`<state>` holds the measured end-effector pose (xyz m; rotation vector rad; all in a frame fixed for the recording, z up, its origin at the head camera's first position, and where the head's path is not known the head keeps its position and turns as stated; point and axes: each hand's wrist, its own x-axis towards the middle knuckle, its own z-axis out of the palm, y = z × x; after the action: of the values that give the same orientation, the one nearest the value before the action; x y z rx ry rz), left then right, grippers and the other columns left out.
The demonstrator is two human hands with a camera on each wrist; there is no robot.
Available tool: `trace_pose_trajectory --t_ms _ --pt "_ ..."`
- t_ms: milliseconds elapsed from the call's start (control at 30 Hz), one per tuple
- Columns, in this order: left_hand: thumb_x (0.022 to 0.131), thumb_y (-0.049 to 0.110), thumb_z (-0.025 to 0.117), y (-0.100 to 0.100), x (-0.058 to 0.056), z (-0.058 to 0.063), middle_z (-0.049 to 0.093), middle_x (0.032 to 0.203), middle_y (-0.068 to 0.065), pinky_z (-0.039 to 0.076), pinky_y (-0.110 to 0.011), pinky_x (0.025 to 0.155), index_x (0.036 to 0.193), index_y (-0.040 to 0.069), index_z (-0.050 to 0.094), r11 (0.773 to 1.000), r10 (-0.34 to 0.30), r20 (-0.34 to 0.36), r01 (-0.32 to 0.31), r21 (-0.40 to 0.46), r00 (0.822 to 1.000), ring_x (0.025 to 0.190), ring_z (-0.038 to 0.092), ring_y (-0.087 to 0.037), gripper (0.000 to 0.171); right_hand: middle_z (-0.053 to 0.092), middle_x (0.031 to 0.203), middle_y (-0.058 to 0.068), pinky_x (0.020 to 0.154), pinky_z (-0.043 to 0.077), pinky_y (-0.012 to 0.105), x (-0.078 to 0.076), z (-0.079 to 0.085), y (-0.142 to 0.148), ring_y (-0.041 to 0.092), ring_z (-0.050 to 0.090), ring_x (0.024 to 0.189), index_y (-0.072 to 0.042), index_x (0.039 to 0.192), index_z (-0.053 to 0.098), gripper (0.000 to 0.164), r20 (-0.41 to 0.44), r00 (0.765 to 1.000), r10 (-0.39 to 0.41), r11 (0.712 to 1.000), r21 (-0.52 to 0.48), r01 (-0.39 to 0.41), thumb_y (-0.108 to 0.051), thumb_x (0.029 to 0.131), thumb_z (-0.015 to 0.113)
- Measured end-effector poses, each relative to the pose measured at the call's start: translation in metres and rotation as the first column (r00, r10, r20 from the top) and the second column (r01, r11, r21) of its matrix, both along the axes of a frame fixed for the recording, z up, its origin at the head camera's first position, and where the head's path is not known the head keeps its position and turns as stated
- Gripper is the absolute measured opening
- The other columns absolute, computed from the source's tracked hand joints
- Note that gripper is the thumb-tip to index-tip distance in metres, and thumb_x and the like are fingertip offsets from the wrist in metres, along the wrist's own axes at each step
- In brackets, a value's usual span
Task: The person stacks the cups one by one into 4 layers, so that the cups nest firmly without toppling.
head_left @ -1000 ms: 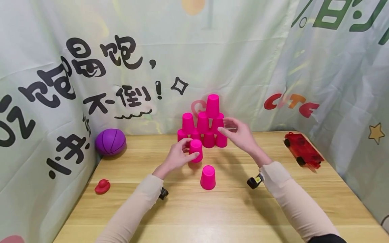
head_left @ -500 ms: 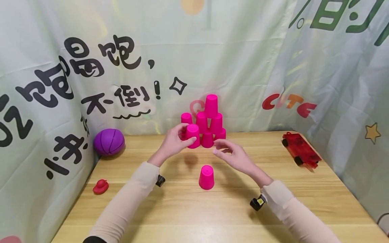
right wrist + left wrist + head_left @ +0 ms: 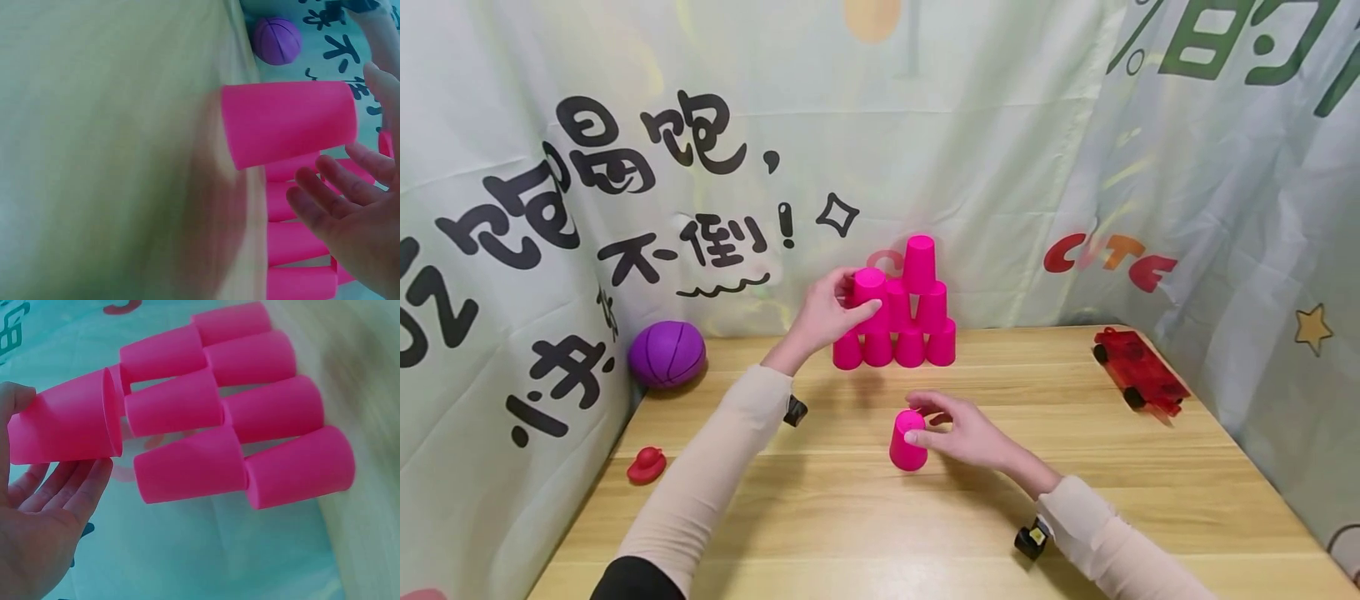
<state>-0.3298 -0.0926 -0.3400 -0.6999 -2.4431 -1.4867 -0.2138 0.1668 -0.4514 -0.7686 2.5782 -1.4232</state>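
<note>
Upside-down pink plastic cups [image 3: 910,348] form a stepped stack at the back of the table. One cup [image 3: 920,265] stands on the third level at its right. My left hand [image 3: 823,312] grips another pink cup [image 3: 65,422] between thumb and fingers, upside down, at the upper left of the stack; in the left wrist view its rim is close over the second level. Partly hidden behind it is the second row. A single pink cup [image 3: 906,454] stands upside down in front; my right hand [image 3: 966,429] is beside it, fingers spread and relaxed, apart from it in the right wrist view.
A purple ball [image 3: 667,354] sits at the back left, with a small red hat-shaped toy [image 3: 647,465] nearer the front. On the right lies a red toy car [image 3: 1138,371]. Printed cloth [image 3: 985,167] hangs behind the wooden table [image 3: 850,533].
My left hand has lifted its cup from before the stack up to the upper left of it. The right hand has come down from the stack's right side to the lone cup.
</note>
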Motion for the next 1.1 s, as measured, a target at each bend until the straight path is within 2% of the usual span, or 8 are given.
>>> trace_pose_trajectory --t_ms 167,400,767,967,1100 --pt "0.091 0.025 0.083 0.004 -0.008 0.008 0.072 0.12 -0.013 0.061 -0.045 0.095 0.137 0.006 0.061 1.0 0.004 -0.007 -0.004 0.008 1.0 0.106 0.07 -0.03 0.055 0.07 0.13 0.009 0.101 0.059 0.05 0.004 -0.009 0.001 0.027 0.067 0.117 -0.005 0.146 0.058 0.068 0.039 0.999 0.012 1.0 -0.016 -0.012 -0.034 0.091 0.085" --pt "0.091 0.025 0.082 0.009 -0.016 0.015 0.072 0.121 -0.014 0.061 -0.046 0.097 0.137 0.007 0.06 0.999 0.009 0.019 -0.01 0.039 1.0 0.108 0.07 -0.031 0.054 0.071 0.124 0.006 0.098 0.061 0.047 0.007 -0.018 0.003 0.026 0.068 0.112 -0.008 0.146 0.057 0.069 0.089 0.996 0.03 0.999 -0.033 -0.027 -0.031 0.089 0.087" --pt "0.094 0.026 0.08 0.016 -0.031 0.019 0.07 0.125 -0.015 0.06 -0.043 0.099 0.141 0.009 0.058 0.998 0.056 0.041 -0.057 0.021 0.998 0.112 0.069 -0.03 0.054 0.072 0.126 0.004 0.1 0.06 0.045 0.008 -0.025 0.004 0.023 0.07 0.111 -0.008 0.146 0.057 0.066 0.066 0.997 0.03 0.999 0.013 -0.031 -0.026 0.089 0.086" --pt "0.095 0.028 0.08 0.02 -0.038 0.02 0.069 0.127 -0.015 0.06 -0.043 0.099 0.145 0.009 0.056 0.995 0.101 0.061 -0.1 -0.006 0.993 0.113 0.069 -0.031 0.059 0.071 0.125 -0.001 0.1 0.06 0.038 0.01 -0.026 0.003 0.018 0.069 0.111 -0.012 0.144 0.059 0.062 0.057 0.998 0.027 0.999 0.032 -0.028 -0.025 0.09 0.086" --pt "0.095 0.028 0.08 0.022 -0.042 0.02 0.07 0.126 -0.015 0.06 -0.043 0.098 0.145 0.009 0.055 0.993 0.121 0.065 -0.12 -0.021 0.99 0.112 0.068 -0.03 0.059 0.071 0.126 0.002 0.101 0.06 0.04 0.01 -0.026 0.002 0.019 0.07 0.112 -0.011 0.144 0.059 0.061 0.045 0.998 0.037 0.999 0.036 -0.039 -0.024 0.091 0.085"
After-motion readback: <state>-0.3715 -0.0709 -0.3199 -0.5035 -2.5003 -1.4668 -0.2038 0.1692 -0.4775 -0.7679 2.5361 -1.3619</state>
